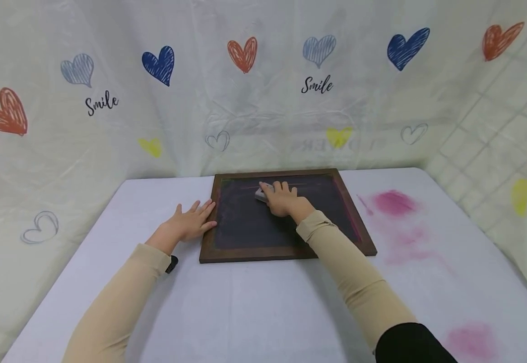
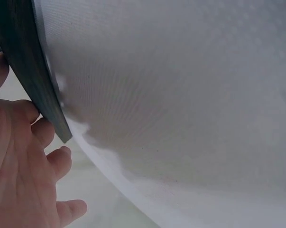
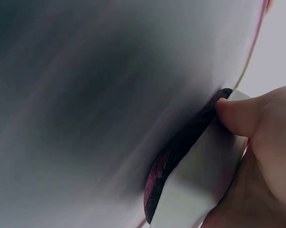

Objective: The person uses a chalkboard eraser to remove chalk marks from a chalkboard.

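Observation:
A dark chalkboard (image 1: pixel 245 227) in a brown wooden frame (image 1: pixel 256 254) lies flat on the white table (image 1: pixel 254 307). My right hand (image 1: pixel 281 199) grips a small grey eraser (image 1: pixel 261 194) and presses it on the upper part of the board; in the right wrist view the eraser (image 3: pixel 204 180) shows a dark, pink-stained felt pad against the slate, with my thumb (image 3: pixel 240 116) on its side. My left hand (image 1: pixel 191 222) lies flat on the table with straight fingers touching the frame's left edge; the left wrist view shows those fingers (image 2: pixel 36 137) against the frame (image 2: pixel 36 80).
Pink chalk smudges (image 1: pixel 395 204) mark the table right of the board, another (image 1: pixel 472 340) near the front right. A plastic curtain (image 1: pixel 263 85) printed with hearts and "Smile" closes off the back and sides. Faint pink lines run along the board's top and right edges.

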A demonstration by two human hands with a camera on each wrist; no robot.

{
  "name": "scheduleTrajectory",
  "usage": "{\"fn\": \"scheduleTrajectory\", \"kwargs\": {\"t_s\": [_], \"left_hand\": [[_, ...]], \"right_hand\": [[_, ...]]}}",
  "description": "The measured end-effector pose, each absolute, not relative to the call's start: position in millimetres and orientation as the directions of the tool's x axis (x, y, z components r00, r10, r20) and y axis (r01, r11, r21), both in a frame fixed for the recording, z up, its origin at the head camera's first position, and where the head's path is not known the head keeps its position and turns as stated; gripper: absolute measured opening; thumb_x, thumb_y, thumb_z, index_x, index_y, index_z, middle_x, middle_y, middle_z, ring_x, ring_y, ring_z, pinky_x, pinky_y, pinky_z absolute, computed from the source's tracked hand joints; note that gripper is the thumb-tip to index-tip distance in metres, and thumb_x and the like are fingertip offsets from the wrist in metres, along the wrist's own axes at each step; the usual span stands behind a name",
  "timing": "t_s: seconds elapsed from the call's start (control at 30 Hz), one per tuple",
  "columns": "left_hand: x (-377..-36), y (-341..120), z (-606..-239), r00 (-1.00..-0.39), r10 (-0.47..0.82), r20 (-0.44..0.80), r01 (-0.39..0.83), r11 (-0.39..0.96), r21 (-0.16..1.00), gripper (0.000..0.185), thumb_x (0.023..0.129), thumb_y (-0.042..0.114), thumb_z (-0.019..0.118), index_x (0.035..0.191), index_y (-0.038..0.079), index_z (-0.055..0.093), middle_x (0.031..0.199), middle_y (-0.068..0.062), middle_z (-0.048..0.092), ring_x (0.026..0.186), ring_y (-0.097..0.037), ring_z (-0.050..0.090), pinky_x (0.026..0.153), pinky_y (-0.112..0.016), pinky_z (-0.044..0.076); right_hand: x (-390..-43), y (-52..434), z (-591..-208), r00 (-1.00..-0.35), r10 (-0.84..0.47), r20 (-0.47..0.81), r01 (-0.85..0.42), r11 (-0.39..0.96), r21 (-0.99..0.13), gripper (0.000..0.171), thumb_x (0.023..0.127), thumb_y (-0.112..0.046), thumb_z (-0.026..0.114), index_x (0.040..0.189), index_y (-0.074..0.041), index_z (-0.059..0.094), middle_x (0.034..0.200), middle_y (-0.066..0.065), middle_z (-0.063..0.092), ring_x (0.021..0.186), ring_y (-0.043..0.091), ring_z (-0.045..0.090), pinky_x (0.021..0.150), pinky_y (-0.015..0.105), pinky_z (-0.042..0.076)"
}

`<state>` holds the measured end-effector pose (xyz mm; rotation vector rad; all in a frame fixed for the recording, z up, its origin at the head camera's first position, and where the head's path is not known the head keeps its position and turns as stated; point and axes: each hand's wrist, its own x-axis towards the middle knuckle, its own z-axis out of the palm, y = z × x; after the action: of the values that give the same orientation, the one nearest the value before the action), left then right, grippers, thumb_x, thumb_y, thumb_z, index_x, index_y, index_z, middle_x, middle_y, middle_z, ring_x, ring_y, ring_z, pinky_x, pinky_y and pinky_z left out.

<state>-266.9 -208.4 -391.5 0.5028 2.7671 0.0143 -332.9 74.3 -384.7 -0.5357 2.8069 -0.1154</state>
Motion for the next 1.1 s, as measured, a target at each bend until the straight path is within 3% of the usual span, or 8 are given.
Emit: {"fn": "scheduleTrajectory", "kwargs": {"t_s": [0.23,0.57,1.1], "left_hand": [[-269.9,-209.2,-395.6,-0.883,0.355,-0.306,0.353,0.933,0.065,0.073,0.111,0.050,0.033,0.165,0.006,0.010,0.171,-0.013,0.008,0.155,-0.040,0.010,0.114,-0.075,0.004],[-270.3,-210.0,-395.0,-0.888,0.346,-0.302,0.343,0.937,0.064,0.073,0.111,0.049,0.033,0.166,0.007,0.010,0.172,-0.012,0.007,0.156,-0.039,0.009,0.115,-0.074,0.003],[-268.5,-211.7,-396.4,-0.887,0.350,-0.301,0.349,0.935,0.060,0.072,0.111,0.048,0.033,0.166,0.007,0.009,0.172,-0.012,0.006,0.156,-0.039,0.008,0.114,-0.074,0.004]], "right_hand": [[-319.0,43.9,-384.4,-0.827,-0.478,-0.295,-0.477,0.875,-0.082,0.069,0.112,-0.030,0.043,0.167,-0.031,0.001,0.166,0.016,0.015,0.151,0.038,0.018,0.115,0.057,0.024],[-314.8,65.1,-376.7,-0.807,-0.531,-0.260,-0.521,0.846,-0.114,0.069,0.112,-0.028,0.045,0.167,-0.025,0.004,0.164,0.019,0.019,0.148,0.038,0.023,0.113,0.056,0.028],[-339.2,156.6,-379.7,-0.904,-0.375,-0.208,-0.354,0.926,-0.131,0.068,0.111,-0.024,0.047,0.166,-0.013,0.008,0.154,0.032,0.026,0.135,0.047,0.032,0.106,0.062,0.031]]}}
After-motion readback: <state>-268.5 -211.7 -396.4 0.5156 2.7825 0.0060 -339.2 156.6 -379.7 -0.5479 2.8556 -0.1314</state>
